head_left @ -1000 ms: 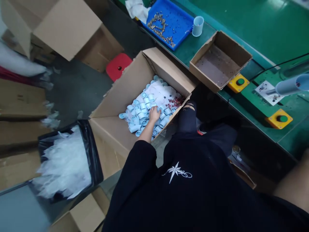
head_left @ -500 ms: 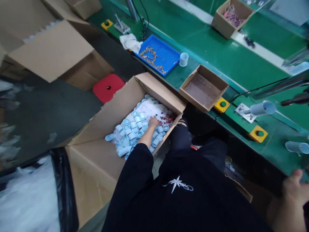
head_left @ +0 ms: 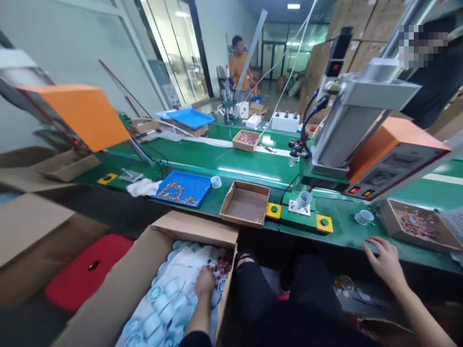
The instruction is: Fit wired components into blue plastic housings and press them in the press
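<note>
My left hand [head_left: 205, 282] is inside a big cardboard box [head_left: 197, 226]. Its fingers are drawn together at the edge of a heap of small red and dark parts [head_left: 222, 266]; whatever they pinch is hidden. Around and below it lie several light blue plastic cups [head_left: 159, 301], partly on white sheeting [head_left: 186, 264]. My right hand [head_left: 384, 258] is open at the front edge of the green bench, fingers apart and holding nothing. The nearest thing to it is a light blue cup [head_left: 364, 217] on the bench. Another blue cup [head_left: 304, 198] sits on the press's metal fixture.
A press with an orange control box [head_left: 394, 154] rises over the bench between yellow button boxes [head_left: 324, 224]. Along the bench are a blue tray [head_left: 195, 185] of brass bits, a shallow carton [head_left: 246, 205] and a carton of wired parts [head_left: 415, 221]. A red stool [head_left: 90, 274] stands left.
The view has tilted up, bringing in the press and people behind the bench. My left hand stays in the box by the red parts. My right hand rests farther along the bench edge, fingers spread.
</note>
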Demonstrator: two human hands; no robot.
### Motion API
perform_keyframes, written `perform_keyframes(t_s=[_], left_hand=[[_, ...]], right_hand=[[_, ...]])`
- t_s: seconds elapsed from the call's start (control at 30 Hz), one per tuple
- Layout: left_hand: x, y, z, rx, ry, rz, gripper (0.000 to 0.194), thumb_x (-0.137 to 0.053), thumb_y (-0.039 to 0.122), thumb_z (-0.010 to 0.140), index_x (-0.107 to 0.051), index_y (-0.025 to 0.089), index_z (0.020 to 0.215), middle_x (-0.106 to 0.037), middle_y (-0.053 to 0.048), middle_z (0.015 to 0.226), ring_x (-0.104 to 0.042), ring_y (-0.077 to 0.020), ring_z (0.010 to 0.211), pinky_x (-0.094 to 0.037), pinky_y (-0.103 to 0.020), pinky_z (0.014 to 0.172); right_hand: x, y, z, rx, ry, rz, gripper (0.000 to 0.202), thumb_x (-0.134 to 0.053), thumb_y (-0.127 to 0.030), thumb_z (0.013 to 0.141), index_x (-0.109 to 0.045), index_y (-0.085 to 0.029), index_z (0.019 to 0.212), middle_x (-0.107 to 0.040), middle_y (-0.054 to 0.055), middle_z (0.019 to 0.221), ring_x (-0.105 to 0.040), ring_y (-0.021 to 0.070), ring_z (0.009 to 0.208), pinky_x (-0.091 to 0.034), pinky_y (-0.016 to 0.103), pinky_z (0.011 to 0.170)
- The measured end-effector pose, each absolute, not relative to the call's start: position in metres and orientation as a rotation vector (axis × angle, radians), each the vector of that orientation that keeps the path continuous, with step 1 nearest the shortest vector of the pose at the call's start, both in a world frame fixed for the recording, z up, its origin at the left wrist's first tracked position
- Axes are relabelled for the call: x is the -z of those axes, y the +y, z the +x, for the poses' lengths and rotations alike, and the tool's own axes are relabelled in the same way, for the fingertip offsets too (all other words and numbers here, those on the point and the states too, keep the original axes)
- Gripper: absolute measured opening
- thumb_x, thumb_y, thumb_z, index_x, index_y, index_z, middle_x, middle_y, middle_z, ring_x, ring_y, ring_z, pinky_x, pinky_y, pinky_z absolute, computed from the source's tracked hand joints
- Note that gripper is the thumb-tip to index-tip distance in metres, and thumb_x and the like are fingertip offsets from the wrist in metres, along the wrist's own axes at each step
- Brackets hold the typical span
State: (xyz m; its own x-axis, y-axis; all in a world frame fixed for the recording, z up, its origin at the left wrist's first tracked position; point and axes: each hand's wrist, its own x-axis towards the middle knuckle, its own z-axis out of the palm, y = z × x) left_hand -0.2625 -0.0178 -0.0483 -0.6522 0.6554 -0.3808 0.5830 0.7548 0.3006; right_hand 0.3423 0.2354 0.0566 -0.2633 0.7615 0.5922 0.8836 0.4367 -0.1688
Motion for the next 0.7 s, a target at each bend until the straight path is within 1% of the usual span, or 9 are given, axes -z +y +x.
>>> perform_keyframes(t_s=[0.1,0.17,0.3,0.37,0.47,0.53,0.6,0.63,0.7], left_hand=[[0.056,-0.036,-0.244,-0.190,2.556,0.920,0.025,-0.039,0.018,0.100,-0.047,0.023,0.077,-0.069,-0.012,0.090,-0.075,-0.0372,0.109,-0.054,-0.040,0.085],[0.058,-0.045,-0.239,-0.205,2.570,0.932,0.025,-0.040,0.016,0.099,-0.041,0.024,0.075,-0.070,-0.012,0.088,-0.076,-0.0366,0.108,-0.054,-0.039,0.086],[0.047,-0.052,-0.251,-0.254,2.614,0.896,0.029,-0.031,0.023,0.103,-0.038,0.027,0.075,-0.066,-0.008,0.073,-0.079,-0.0366,0.092,-0.056,-0.041,0.080],[0.033,-0.050,-0.257,-0.352,2.677,0.844,0.031,-0.023,0.030,0.106,-0.039,0.028,0.080,-0.069,-0.010,0.078,-0.079,-0.0370,0.092,-0.058,-0.043,0.081],[0.004,-0.043,-0.238,-0.916,2.679,0.776,0.030,-0.025,0.046,0.106,-0.045,0.028,0.093,-0.073,-0.013,0.100,-0.078,-0.0358,0.103,-0.060,-0.046,0.091],[-0.015,-0.035,-0.199,-1.340,2.428,0.846,0.031,-0.032,0.053,0.105,-0.051,0.028,0.102,-0.073,-0.013,0.108,-0.076,-0.0336,0.107,-0.061,-0.047,0.096],[-0.029,-0.027,-0.150,-1.461,2.059,1.038,0.033,-0.040,0.057,0.105,-0.059,0.030,0.106,-0.075,-0.012,0.114,-0.075,-0.0311,0.112,-0.061,-0.046,0.101],[-0.034,-0.024,-0.127,-1.434,1.904,1.151,0.034,-0.047,0.060,0.104,-0.064,0.031,0.106,-0.074,-0.013,0.124,-0.072,-0.0311,0.121,-0.059,-0.047,0.106],[-0.040,-0.020,-0.090,-1.461,1.797,1.293,0.038,-0.059,0.064,0.098,-0.070,0.027,0.097,-0.070,-0.015,0.137,-0.066,-0.0335,0.132,-0.057,-0.051,0.111]], right_hand=[[-0.046,0.232,0.339,0.216,-2.090,-1.329,0.055,-0.047,-0.066,0.099,-0.076,-0.020,0.095,-0.076,0.015,0.104,-0.072,0.0299,0.100,-0.053,0.046,0.092],[-0.044,0.231,0.332,0.155,-2.082,-1.308,0.053,-0.049,-0.065,0.099,-0.077,-0.020,0.094,-0.076,0.015,0.104,-0.073,0.0303,0.099,-0.054,0.046,0.090],[-0.057,0.228,0.310,-0.084,-1.997,-1.292,0.049,-0.056,-0.066,0.094,-0.077,-0.021,0.092,-0.077,0.016,0.104,-0.073,0.0314,0.100,-0.057,0.048,0.093],[-0.069,0.220,0.288,-0.299,-1.900,-1.329,0.050,-0.059,-0.068,0.091,-0.076,-0.021,0.093,-0.076,0.016,0.104,-0.072,0.0311,0.099,-0.057,0.048,0.094],[-0.081,0.189,0.233,-0.852,-1.726,-1.379,0.055,-0.065,-0.074,0.086,-0.074,-0.021,0.098,-0.076,0.013,0.104,-0.071,0.0279,0.095,-0.058,0.044,0.090],[-0.081,0.156,0.183,-1.405,-1.604,-1.275,0.062,-0.074,-0.078,0.079,-0.073,-0.021,0.104,-0.076,0.013,0.112,-0.071,0.0260,0.098,-0.058,0.040,0.087],[-0.074,0.122,0.136,-1.995,-1.344,-1.051,0.071,-0.072,-0.081,0.081,-0.068,-0.024,0.123,-0.070,0.014,0.134,-0.072,0.0234,0.101,-0.058,0.035,0.081],[-0.067,0.106,0.116,-2.264,-1.183,-0.938,0.078,-0.067,-0.086,0.081,-0.064,-0.025,0.131,-0.066,0.014,0.140,-0.072,0.0236,0.101,-0.059,0.035,0.077],[-0.052,0.082,0.090,-2.598,-0.916,-0.794,0.083,-0.061,-0.091,0.081,-0.062,-0.025,0.132,-0.068,0.012,0.134,-0.074,0.0204,0.090,-0.058,0.032,0.072]])
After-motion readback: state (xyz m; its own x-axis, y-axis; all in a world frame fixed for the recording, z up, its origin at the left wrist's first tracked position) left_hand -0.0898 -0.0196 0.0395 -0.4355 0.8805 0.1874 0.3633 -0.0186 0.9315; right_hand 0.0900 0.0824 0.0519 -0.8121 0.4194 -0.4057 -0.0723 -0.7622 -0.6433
